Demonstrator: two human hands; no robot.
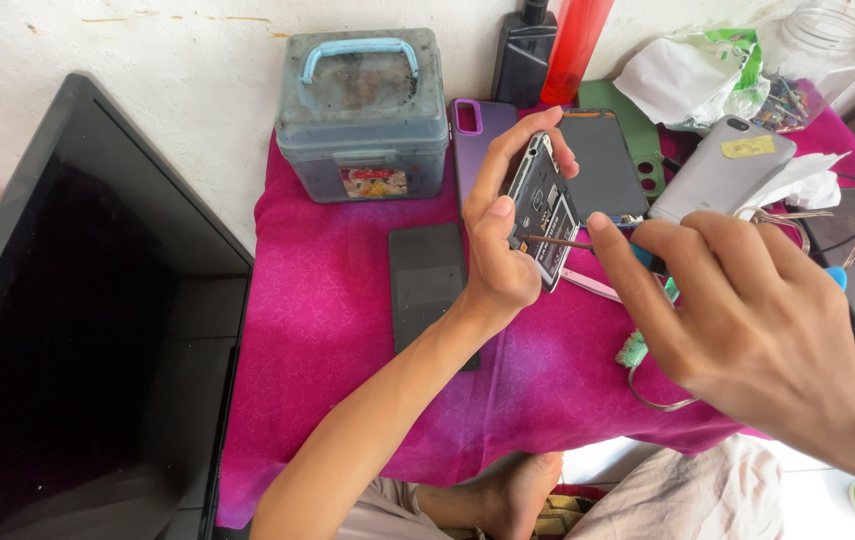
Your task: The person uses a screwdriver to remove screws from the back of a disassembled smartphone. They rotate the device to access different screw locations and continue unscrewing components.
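Above the pink cloth (347, 300), an opened phone (539, 207) is held tilted in the closed left hand (500, 245). A screwdriver (587, 244) is pinched by the right hand (747, 310), tip touching the phone. Behind stands a grey box (362, 115).

Magenta cloth (347, 300) soft, matt, grimy plastic box (362, 115), probably metal screwdriver shaft (557, 241)

Laptop screen (67, 330), big, black, unlit, fills left side of frame. Box label (373, 182), small rect., red/yellow, on front of grey-blue plastic box (362, 110), upper centre. Yellow sticker (748, 147), small rect., on back of grey phone (717, 170), upper right. Dark phone screen (425, 285), black rect., lies centre on pink cloth (327, 300). White/green plastic bag (697, 75) top right, crumpled.
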